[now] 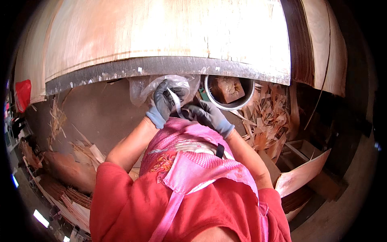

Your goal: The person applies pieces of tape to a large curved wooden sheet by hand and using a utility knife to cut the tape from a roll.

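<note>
Two gloved hands, left hand [164, 101] and right hand [209, 115], pinch a thin tape strip [176, 103]; likely light, limp, best held near its ends.

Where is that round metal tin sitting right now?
In the head view, the round metal tin sits just right of centre, tucked under the dark edge of the plywood sheet, just beyond the gloved right hand and beside the wood scraps.

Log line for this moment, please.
left hand: gripping white tape strip | right hand: holding tape's lower end | clear plastic bag behind | metal bucket beside
</note>
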Action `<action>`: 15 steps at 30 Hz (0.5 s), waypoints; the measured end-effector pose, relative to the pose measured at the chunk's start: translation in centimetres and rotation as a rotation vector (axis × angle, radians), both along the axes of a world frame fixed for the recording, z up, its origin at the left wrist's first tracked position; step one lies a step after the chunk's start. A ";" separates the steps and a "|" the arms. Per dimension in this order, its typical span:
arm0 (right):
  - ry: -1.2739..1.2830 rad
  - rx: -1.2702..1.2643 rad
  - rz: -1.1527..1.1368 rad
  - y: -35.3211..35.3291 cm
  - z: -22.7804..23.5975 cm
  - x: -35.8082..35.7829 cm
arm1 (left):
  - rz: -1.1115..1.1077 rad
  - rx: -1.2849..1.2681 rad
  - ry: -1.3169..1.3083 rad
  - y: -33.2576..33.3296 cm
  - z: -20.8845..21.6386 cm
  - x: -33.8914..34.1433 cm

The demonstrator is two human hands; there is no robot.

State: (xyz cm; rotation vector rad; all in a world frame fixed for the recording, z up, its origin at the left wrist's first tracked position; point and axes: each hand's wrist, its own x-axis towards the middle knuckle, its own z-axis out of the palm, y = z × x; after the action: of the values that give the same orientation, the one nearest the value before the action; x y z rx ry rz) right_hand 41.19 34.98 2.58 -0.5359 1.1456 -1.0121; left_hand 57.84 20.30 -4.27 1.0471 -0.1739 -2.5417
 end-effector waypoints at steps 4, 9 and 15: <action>0.308 -0.145 -0.001 1.5 -1.0 -0.1 | 0.016 -0.063 -0.118 0.6 2.4 -1.5; 0.275 -0.128 -0.115 -0.6 -0.9 1.2 | 0.003 -0.091 -0.012 0.8 2.2 -2.0; -0.173 0.035 -0.173 0.2 -3.4 3.1 | 0.121 -0.045 -0.254 -0.3 5.0 -3.5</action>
State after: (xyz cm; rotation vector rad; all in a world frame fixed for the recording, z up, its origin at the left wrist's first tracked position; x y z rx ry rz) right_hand 44.29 35.18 -0.79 -0.3180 1.0660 -1.1620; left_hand 54.33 20.04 0.75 1.3192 -0.2284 -2.2818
